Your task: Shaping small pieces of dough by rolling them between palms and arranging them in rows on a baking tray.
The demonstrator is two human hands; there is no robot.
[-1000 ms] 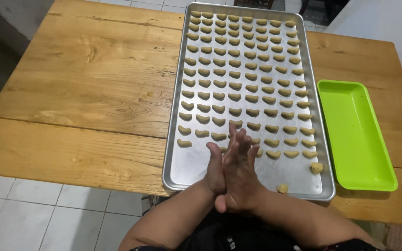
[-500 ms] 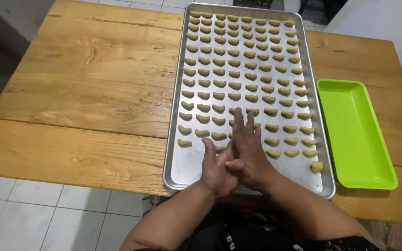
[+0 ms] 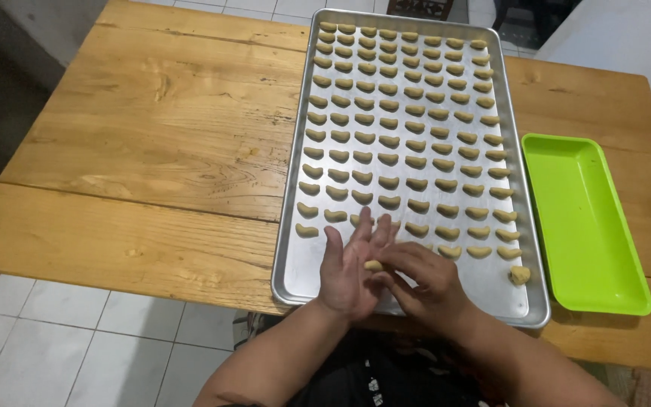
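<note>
1 metal baking tray, 1 green tray, 1 wooden table, 2 hands

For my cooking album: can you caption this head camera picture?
Two hands, left hand and right hand, shape a small tan dough piece over a silver metal baking tray.

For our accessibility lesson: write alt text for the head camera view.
Two hands, left hand and right hand, shape a small dough piece over a metal baking tray filled with rows of crescent dough pieces. An empty green tray sits right, on a wooden table.
</note>
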